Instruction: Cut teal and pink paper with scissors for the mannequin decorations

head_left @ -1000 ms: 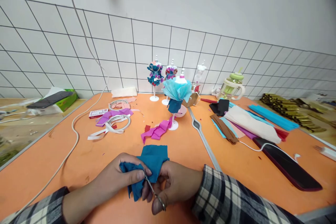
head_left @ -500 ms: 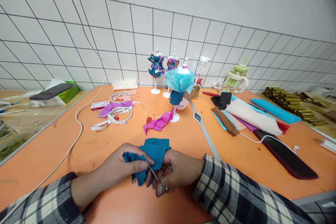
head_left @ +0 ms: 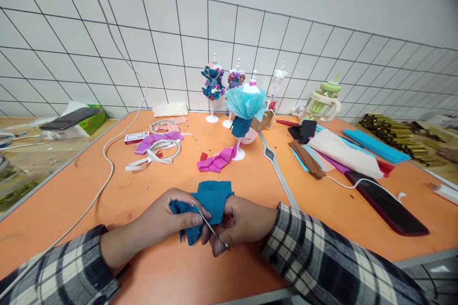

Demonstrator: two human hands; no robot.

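Note:
A piece of teal crepe paper (head_left: 213, 194), folded and ragged along its lower edge, is held low over the orange table. My left hand (head_left: 172, 215) pinches its left part between thumb and fingers. In my right hand (head_left: 245, 221) is a slim pair of metal scissors (head_left: 208, 223), its blades slanting up and left across the paper toward my left thumb. The right fingers curl around the handle end, partly hidden. Whether the blades are apart I cannot tell.
Beyond the hands stands a small dress form (head_left: 246, 105) in light-blue and teal paper, with a magenta strip (head_left: 218, 159) at its base. Other dress forms (head_left: 213, 81) stand behind. White ribbon rolls (head_left: 164, 150) lie left; paper bundles, a phone (head_left: 388, 205) and a green-lidded bottle (head_left: 322, 100) are right.
The view has shifted slightly, so the table and hands sit a little higher in it. Both hands keep their hold on the paper and scissors, nearly unmoved.

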